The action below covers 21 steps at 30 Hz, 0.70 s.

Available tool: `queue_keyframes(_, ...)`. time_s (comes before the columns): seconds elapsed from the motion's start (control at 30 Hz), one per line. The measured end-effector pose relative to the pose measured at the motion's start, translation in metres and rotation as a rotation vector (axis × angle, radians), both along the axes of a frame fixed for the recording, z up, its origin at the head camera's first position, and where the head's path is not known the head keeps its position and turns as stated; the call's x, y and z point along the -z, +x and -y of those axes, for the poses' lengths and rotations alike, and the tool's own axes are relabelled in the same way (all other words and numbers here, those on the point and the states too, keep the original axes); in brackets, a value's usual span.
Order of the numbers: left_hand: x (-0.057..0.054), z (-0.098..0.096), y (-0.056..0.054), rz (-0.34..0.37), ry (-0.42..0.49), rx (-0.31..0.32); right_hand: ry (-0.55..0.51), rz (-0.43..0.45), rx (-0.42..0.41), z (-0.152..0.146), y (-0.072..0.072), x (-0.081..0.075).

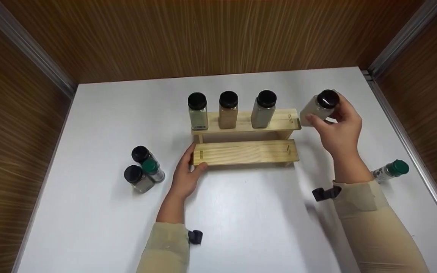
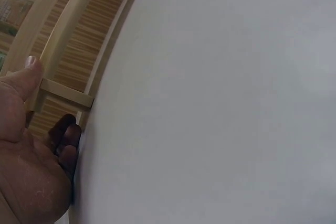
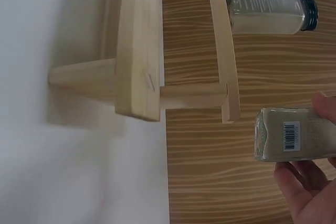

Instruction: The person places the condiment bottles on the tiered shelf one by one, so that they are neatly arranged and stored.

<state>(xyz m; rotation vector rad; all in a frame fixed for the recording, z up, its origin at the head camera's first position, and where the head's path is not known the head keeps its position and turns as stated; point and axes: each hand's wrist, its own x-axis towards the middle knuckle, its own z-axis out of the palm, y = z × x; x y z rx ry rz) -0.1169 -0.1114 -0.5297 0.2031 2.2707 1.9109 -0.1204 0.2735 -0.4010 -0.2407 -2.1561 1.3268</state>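
My right hand (image 1: 340, 131) grips a black-capped spice jar (image 1: 312, 110) with pale contents, tilted, beside the right end of the upper shelf. In the right wrist view, this jar's base and barcode label (image 3: 292, 136) point towards the rack, apart from it. At the left end of the two-tier wooden spice rack (image 1: 245, 152), my left hand (image 1: 185, 177) holds the lower shelf. Its thumb (image 2: 29, 77) lies on the shelf's edge, with the other fingers lower down near the support. Three black-capped jars stand on the upper shelf: greenish (image 1: 198, 118), brown (image 1: 228, 117) and grey-green (image 1: 263, 115).
Left of the rack, two black-capped jars (image 1: 142, 184) and a green-capped jar (image 1: 157, 175) stand close together on the white table (image 1: 101, 125). Another green-capped jar (image 1: 384, 173) is by my right forearm, partly hidden. Wood-grain panels (image 1: 218, 38) enclose the back and sides.
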Motion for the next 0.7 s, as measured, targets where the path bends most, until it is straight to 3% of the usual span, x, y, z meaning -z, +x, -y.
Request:
queue_keyframes(0.37,0.0,-0.003,0.0,0.0,-0.021,0.007,0.018,0.126,-0.06,0.017,-0.012,-0.004)
queue_keyframes(0.7,-0.001,-0.005,0.001,0.009,-0.033,0.01,0.043,0.189,-0.084,0.025,-0.015,0.0)
